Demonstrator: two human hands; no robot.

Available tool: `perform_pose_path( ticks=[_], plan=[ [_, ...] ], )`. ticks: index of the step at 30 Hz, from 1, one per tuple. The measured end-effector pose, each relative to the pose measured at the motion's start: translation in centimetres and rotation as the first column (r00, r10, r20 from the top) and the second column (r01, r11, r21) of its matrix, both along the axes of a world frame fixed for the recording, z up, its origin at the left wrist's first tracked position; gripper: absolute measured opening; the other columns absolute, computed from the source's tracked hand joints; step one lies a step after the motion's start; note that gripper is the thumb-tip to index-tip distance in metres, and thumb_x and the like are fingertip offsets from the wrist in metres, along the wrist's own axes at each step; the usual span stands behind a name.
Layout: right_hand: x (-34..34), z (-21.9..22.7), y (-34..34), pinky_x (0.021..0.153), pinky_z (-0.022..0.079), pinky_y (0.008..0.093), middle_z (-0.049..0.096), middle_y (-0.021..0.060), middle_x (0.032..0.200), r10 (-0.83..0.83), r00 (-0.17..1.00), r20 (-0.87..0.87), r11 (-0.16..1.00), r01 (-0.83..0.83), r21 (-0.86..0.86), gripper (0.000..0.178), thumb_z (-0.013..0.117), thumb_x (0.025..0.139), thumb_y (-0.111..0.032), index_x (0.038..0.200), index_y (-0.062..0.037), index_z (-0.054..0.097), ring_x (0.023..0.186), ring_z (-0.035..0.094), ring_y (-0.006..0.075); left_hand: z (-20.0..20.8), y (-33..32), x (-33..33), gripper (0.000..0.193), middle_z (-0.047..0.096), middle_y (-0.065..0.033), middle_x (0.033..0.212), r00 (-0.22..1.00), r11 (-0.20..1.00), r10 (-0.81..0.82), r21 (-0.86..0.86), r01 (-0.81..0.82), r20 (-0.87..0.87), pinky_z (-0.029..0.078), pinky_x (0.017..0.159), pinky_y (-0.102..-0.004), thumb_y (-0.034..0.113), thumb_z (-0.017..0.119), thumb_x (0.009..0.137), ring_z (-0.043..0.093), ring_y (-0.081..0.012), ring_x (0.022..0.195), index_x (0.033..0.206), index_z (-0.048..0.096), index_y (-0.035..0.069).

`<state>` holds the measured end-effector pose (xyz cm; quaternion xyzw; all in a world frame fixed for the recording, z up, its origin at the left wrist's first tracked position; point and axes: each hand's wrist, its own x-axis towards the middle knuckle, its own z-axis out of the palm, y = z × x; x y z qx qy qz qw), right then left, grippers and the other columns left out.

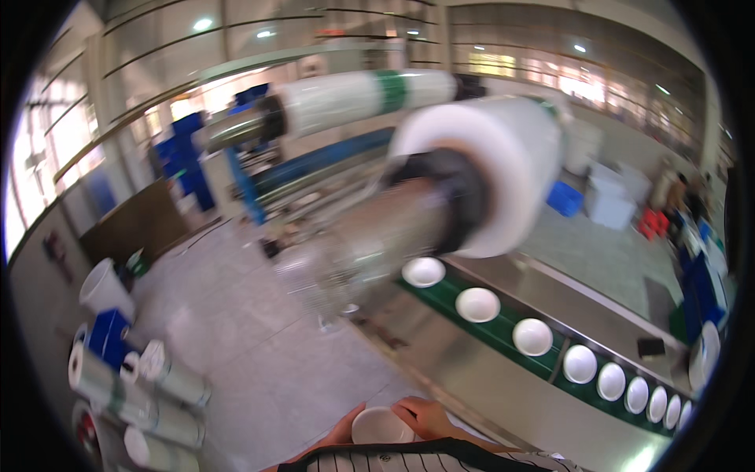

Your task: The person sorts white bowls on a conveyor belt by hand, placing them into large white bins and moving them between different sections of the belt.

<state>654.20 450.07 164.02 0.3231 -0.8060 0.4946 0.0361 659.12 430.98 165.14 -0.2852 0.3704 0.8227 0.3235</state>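
Note:
Close to my body at the lower edge, a white bowl (381, 426) is held between my two hands. My left hand (344, 426) is closed against its left side, and my right hand (425, 415) grips its right side with the fingers curled at the rim. Whether more bowls are stacked beneath cannot be seen. To the right, a green conveyor belt (503, 334) carries a row of several white bowls (478, 304), spaced apart with their open tops showing.
Over the belt's far end juts a large film roll (519, 157) on a metal shaft (377, 224), blurred. Another film roll (346, 102) lies behind it. Wrapped rolls (118, 393) and a white bin (106, 291) stand at left. White boxes (617, 193) and a blue crate (564, 198) sit far right.

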Motion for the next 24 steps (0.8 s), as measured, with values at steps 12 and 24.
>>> perform_pose_path(
  ticks=[12, 24],
  plan=[
    [10.5, 4.1, -26.8, 0.075, 0.05, 0.0353, 0.066, 0.0114, 0.096, 0.539, 0.842, 0.035, 0.834, -0.539, 0.117, 0.023, 0.058, 0.091, -0.025, 0.103, -0.0068, 0.063, 0.089, 0.062, 0.029, -1.2, -19.0, 19.2, 0.058, 0.059, -0.0094, 0.122, 0.752, 0.772, 0.633, 0.081, -0.63, -0.184, 0.043, 0.096, -0.0396, 0.054, 0.036, 0.094, 0.055, -0.024, 0.111, 0.125, 0.053, 0.008],
    [7.9, -0.9, -39.6, 0.087, 0.045, 0.0369, 0.062, 0.0207, 0.105, 0.677, 0.611, 0.411, 0.594, -0.783, 0.185, 0.056, 0.052, 0.092, -0.045, 0.127, -0.0014, 0.047, 0.099, 0.06, 0.0312, -6.3, -30.2, 20.0, 0.055, 0.06, -0.0109, 0.117, 0.543, 0.592, 0.805, 0.27, -0.759, -0.24, 0.046, 0.093, -0.0398, 0.051, 0.037, 0.094, 0.057, -0.0247, 0.108, 0.122, 0.055, 0.006]
  ],
)
